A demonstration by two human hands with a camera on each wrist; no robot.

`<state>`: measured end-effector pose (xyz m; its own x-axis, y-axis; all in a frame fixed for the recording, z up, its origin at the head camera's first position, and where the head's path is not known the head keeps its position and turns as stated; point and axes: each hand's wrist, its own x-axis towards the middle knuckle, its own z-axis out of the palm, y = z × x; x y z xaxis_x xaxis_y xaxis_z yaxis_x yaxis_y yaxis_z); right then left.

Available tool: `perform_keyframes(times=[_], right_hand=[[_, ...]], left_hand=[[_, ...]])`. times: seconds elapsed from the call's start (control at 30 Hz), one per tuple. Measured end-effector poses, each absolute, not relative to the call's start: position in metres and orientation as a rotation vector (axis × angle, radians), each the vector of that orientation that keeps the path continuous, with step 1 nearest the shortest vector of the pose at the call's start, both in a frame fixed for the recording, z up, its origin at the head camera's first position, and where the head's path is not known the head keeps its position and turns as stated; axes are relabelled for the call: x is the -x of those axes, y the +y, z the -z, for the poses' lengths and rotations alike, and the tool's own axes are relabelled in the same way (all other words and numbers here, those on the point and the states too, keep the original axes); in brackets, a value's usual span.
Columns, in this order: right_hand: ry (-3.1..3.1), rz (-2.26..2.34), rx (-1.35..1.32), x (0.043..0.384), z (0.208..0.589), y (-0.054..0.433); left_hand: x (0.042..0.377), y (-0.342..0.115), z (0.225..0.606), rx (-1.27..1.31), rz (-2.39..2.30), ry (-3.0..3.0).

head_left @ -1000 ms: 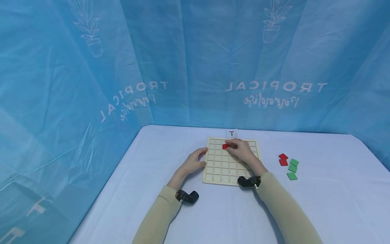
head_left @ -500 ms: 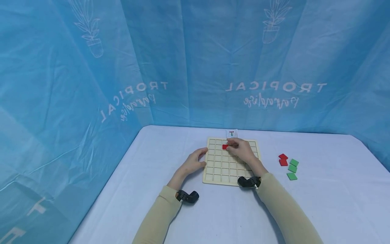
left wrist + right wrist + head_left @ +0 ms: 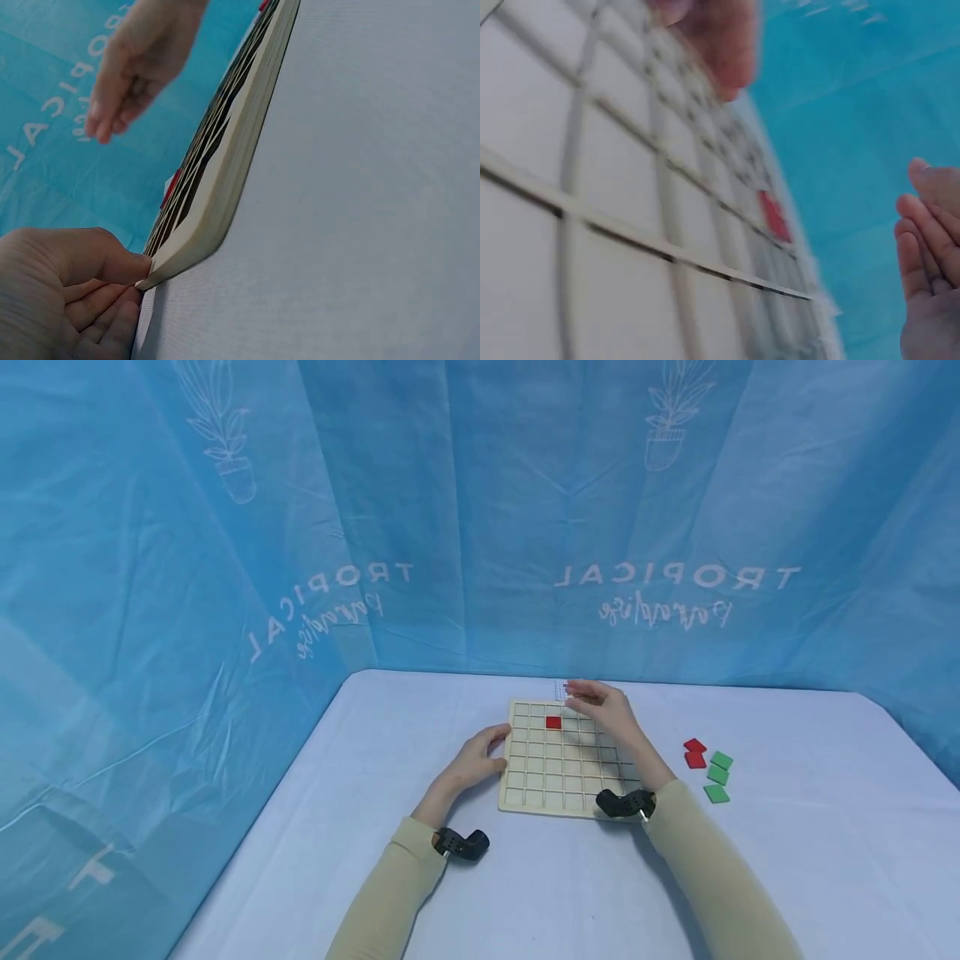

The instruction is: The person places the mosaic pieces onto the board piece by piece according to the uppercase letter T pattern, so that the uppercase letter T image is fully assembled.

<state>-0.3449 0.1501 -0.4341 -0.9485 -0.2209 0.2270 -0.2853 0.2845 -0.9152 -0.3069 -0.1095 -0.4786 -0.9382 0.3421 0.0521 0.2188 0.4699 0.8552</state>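
A pale wooden board (image 3: 534, 774) with a raised square grid lies on the white table. One red square tile (image 3: 553, 722) sits in a cell near its far side. My left hand (image 3: 472, 760) holds the board's left edge, thumb and fingers against the rim, as the left wrist view (image 3: 71, 289) also shows. Raised over the far right part of the board is my right hand (image 3: 611, 712). Its fingers (image 3: 934, 247) are loosely bent, with nothing between them. Behind it a small printed pattern card (image 3: 560, 690) is partly hidden.
To the board's right lie two loose red tiles (image 3: 695, 760), touching each other, and several green tiles (image 3: 717, 775). A blue printed curtain (image 3: 480, 527) stands behind and at the left of the white table (image 3: 540, 885).
My right hand has let go of the red tile and lifted up and away to the right, leaving the tile uncovered in its cell. The left hand has stayed in place.
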Motion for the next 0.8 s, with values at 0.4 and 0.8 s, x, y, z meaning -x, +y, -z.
perform_keyframes(times=[0.4,0.8], right_hand=[[-2.468,-1.436,-0.233,0.356,0.473,0.288],[-2.545,-1.331,0.080,0.299,0.469,0.337]], left_hand=[[0.308,-0.111,0.481,-0.523,-1.438,2.623],[0.309,-0.110,0.480,-0.500,-1.432,2.613]])
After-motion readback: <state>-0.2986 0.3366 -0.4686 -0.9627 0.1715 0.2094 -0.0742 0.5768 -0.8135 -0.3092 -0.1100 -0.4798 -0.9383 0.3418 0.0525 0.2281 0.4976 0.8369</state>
